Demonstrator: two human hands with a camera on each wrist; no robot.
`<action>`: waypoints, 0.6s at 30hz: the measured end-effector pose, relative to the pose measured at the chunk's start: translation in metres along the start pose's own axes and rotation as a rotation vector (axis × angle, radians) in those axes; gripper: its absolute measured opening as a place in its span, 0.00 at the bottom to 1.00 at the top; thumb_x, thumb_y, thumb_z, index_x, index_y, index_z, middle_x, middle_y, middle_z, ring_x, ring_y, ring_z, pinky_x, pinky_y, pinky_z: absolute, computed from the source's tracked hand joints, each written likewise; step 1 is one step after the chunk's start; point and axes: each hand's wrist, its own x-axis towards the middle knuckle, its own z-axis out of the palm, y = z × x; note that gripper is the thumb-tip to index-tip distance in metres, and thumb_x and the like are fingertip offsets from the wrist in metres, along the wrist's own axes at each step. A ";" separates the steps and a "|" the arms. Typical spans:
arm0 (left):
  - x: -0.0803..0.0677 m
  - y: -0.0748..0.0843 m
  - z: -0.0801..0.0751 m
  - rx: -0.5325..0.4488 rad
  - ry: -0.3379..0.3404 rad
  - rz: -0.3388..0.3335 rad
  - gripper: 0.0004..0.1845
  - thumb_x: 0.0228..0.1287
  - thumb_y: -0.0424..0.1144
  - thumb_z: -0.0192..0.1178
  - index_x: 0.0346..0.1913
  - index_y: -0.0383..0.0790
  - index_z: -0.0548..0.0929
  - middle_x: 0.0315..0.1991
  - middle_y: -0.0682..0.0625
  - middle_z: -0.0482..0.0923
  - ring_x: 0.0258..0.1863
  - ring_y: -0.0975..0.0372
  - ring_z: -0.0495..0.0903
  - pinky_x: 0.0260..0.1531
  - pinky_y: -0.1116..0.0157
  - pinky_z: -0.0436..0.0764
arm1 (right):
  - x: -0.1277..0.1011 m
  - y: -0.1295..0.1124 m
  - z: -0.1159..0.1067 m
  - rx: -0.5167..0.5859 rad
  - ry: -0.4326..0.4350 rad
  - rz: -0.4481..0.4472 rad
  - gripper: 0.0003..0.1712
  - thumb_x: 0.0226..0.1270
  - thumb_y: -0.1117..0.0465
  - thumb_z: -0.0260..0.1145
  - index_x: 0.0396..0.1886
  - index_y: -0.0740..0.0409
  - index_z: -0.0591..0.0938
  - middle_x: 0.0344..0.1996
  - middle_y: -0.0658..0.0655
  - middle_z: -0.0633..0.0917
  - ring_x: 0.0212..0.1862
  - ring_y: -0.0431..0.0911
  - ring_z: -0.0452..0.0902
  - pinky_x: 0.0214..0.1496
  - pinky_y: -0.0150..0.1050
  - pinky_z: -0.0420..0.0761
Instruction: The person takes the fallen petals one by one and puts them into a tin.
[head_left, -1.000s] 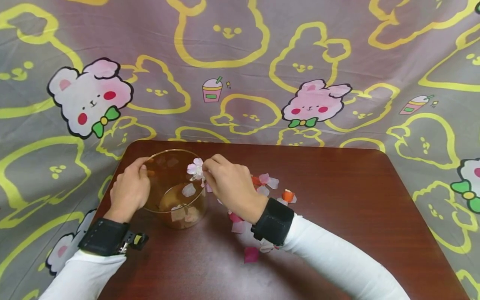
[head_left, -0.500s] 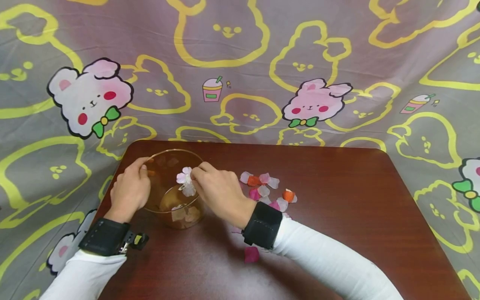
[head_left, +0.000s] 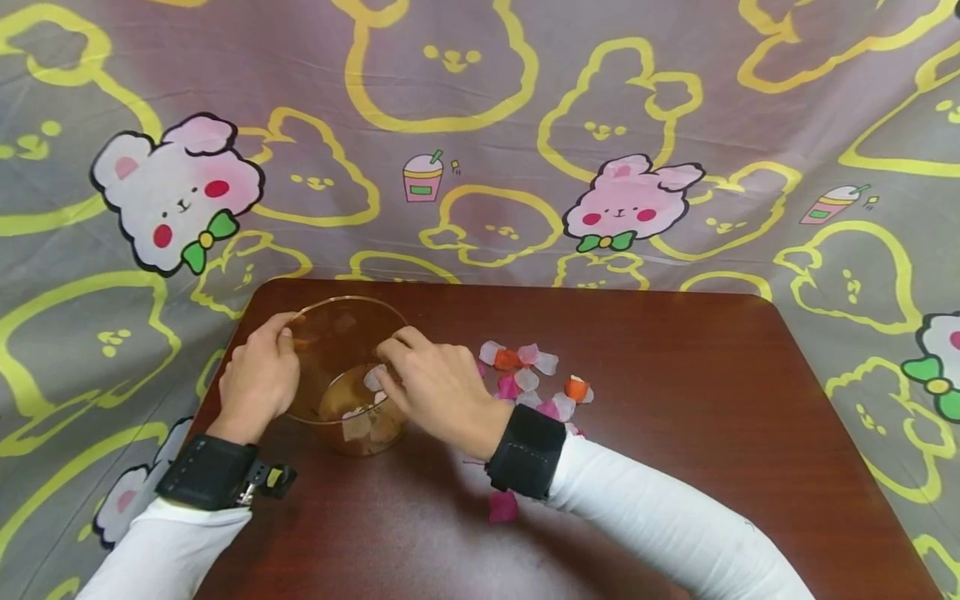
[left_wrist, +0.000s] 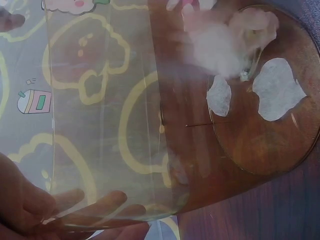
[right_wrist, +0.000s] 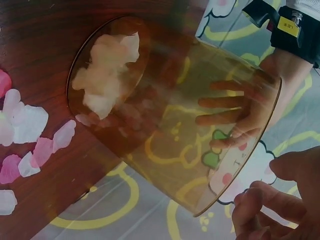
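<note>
An amber see-through glass bowl (head_left: 347,299) stands at the table's near left corner, with pale pink and white petals (left_wrist: 277,91) lying on its bottom. My left hand (head_left: 279,343) grips the bowl's left wall, thumb at the rim and fingers (left_wrist: 80,199) pressed on the outside. Over the right rim reaches my right hand (head_left: 387,373), its fingertips inside the bowl just above the petals. In the right wrist view its fingers (right_wrist: 257,205) are loosely curled with nothing between them. One white petal (head_left: 372,377) shows just beside those fingertips.
Several loose petals (head_left: 529,379), pink, white and orange, lie scattered on the dark wooden table (head_left: 690,400) to the right of the bowl. One magenta petal (head_left: 502,506) lies under my right forearm. A bunny-print cloth (head_left: 480,125) hangs behind and drapes round the table.
My right hand carried a pale pink blossom from the rim down into the bowl and let it go; the fingers now hold nothing. The left hand stayed on the bowl.
</note>
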 end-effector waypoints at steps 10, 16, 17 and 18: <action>0.001 0.000 0.000 0.003 -0.009 -0.013 0.26 0.83 0.46 0.30 0.75 0.43 0.65 0.63 0.29 0.75 0.52 0.31 0.78 0.37 0.40 0.73 | -0.006 0.025 -0.001 0.030 0.056 0.023 0.12 0.72 0.51 0.65 0.47 0.50 0.85 0.44 0.48 0.87 0.29 0.40 0.83 0.24 0.35 0.77; 0.001 0.000 0.001 0.003 -0.004 -0.017 0.26 0.83 0.46 0.31 0.75 0.43 0.66 0.62 0.29 0.76 0.51 0.32 0.79 0.36 0.42 0.73 | -0.012 0.046 -0.002 0.091 0.036 0.099 0.14 0.72 0.51 0.66 0.49 0.53 0.86 0.45 0.51 0.88 0.29 0.42 0.81 0.22 0.31 0.71; 0.001 0.000 0.001 0.003 -0.004 -0.017 0.26 0.83 0.46 0.31 0.75 0.43 0.65 0.62 0.29 0.76 0.51 0.32 0.79 0.36 0.42 0.73 | -0.013 0.050 -0.002 0.096 0.033 0.113 0.14 0.71 0.51 0.66 0.49 0.53 0.86 0.45 0.51 0.88 0.29 0.42 0.81 0.22 0.31 0.70; 0.001 0.000 0.001 0.005 -0.004 -0.018 0.26 0.83 0.46 0.31 0.75 0.43 0.65 0.62 0.29 0.76 0.51 0.31 0.79 0.36 0.42 0.73 | -0.015 0.054 -0.002 0.101 0.026 0.127 0.14 0.72 0.51 0.65 0.49 0.53 0.86 0.45 0.52 0.88 0.29 0.43 0.81 0.23 0.31 0.71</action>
